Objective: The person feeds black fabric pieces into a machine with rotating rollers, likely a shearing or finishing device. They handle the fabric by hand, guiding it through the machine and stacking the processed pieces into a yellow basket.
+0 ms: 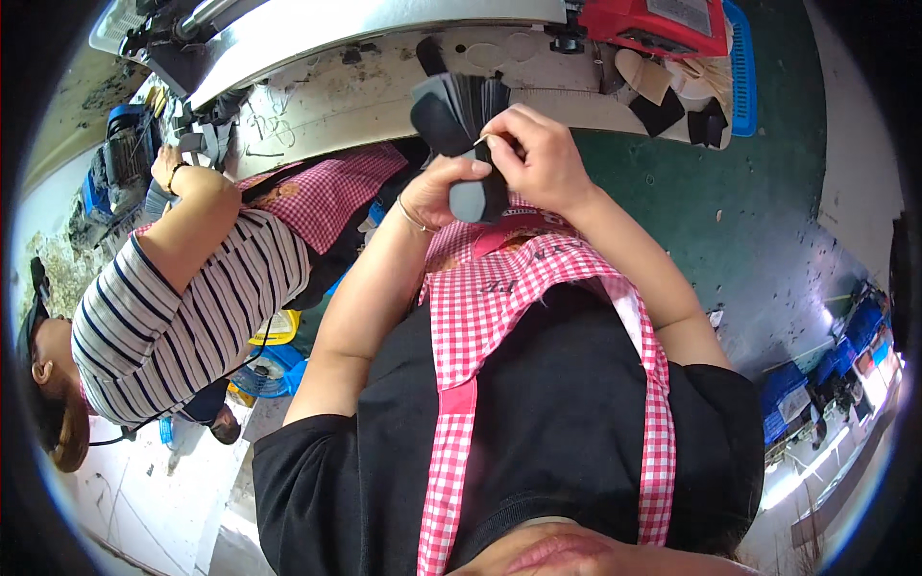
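My left hand [434,192] is wrapped round the narrow middle of a bundle of flat black pieces [440,123], with the thumb laid across it. The pieces have rounded ends and a waisted shape, and their upper ends fan apart. Below the thumb the lower end [471,202] shows a greyish face. My right hand [540,158] is closed at the bundle's right side, thumb against forefinger. A thin pale strip [482,140], perhaps a band or string, shows at those fingertips and touches the bundle. Its full length is hidden.
A pale worktable [355,113] runs just beyond my hands. On its right lie beige pieces [645,77] and black pieces [658,113], beside a red machine [663,24] and a blue basket [742,72]. A co-worker in a striped shirt [182,317] is close on my left.
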A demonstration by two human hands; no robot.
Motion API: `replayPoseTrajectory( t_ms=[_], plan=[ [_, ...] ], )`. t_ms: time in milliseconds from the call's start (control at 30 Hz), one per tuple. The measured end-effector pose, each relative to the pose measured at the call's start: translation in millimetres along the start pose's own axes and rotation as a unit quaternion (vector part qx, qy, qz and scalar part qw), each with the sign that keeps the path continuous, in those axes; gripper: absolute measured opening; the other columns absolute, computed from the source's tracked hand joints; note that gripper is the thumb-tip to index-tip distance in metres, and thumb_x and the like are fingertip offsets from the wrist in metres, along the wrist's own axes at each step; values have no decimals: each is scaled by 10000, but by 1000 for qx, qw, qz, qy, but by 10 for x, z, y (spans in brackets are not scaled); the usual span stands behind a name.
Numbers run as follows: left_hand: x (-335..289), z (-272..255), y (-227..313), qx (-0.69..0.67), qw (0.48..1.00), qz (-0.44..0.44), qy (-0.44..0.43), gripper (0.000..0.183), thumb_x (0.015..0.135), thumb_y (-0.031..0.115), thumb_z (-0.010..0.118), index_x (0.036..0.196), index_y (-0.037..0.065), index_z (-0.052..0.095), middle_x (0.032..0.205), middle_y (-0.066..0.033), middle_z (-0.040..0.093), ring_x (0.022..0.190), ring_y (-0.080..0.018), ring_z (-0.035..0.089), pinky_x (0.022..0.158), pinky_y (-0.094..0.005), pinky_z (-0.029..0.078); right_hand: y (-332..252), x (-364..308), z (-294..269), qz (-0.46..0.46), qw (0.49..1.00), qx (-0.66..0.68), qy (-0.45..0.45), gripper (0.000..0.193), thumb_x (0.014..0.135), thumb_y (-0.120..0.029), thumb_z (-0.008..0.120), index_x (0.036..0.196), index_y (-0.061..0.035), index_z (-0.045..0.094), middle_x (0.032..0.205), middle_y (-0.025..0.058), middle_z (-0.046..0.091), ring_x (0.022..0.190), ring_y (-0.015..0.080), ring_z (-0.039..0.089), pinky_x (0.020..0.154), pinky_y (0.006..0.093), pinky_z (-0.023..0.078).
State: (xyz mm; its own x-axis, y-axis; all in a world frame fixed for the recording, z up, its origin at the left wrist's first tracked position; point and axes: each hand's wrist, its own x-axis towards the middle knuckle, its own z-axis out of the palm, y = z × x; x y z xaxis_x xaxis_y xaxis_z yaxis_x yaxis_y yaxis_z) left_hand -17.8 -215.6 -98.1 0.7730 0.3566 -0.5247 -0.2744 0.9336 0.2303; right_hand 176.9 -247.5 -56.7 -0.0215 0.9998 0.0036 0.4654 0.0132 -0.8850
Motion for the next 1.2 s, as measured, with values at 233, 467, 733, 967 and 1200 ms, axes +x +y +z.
replayPoseTrajectory(
  t_ms=[233,467,733,967,1200],
  plan=[
    [70,-224,101,73,989,-72,-103,522,862,221,711,1295,-48,599,1147,-193,705,997,-275,726,897,-400,601,118,-172,-127,138,882,435,-118,159,1036,-179,606,999,-27,633,853,-39,591,801,46,546,740,246,470],
    [9,41,75,-122,989,6,-86,808,910,596,699,1444,15,522,1380,-178,620,1197,-282,661,1012,-449,560,44,-214,-129,-110,990,78,-37,107,903,-154,751,968,-117,673,895,41,588,883,222,606,797,352,452],
    [-38,232,131,196,980,-23,-26,531,790,100,779,1286,14,609,1084,-50,684,952,-141,668,841,-291,546,79,-265,-112,-65,995,79,1,126,882,-136,755,939,-88,654,825,61,611,815,257,595,787,392,439],
    [51,396,118,352,932,-83,9,496,740,99,719,1213,-24,634,969,-41,661,842,-142,638,757,-271,522,123,-232,-131,107,910,320,243,132,983,-116,717,904,-35,650,774,-63,597,670,-3,485,592,190,380],
    [106,-124,-224,801,577,-141,72,777,679,421,787,1305,12,575,1082,-289,714,1050,-453,689,943,-468,542,548,-398,-531,40,941,166,293,123,1016,-168,684,990,-50,658,823,-58,605,707,17,503,620,213,405]
  ],
)
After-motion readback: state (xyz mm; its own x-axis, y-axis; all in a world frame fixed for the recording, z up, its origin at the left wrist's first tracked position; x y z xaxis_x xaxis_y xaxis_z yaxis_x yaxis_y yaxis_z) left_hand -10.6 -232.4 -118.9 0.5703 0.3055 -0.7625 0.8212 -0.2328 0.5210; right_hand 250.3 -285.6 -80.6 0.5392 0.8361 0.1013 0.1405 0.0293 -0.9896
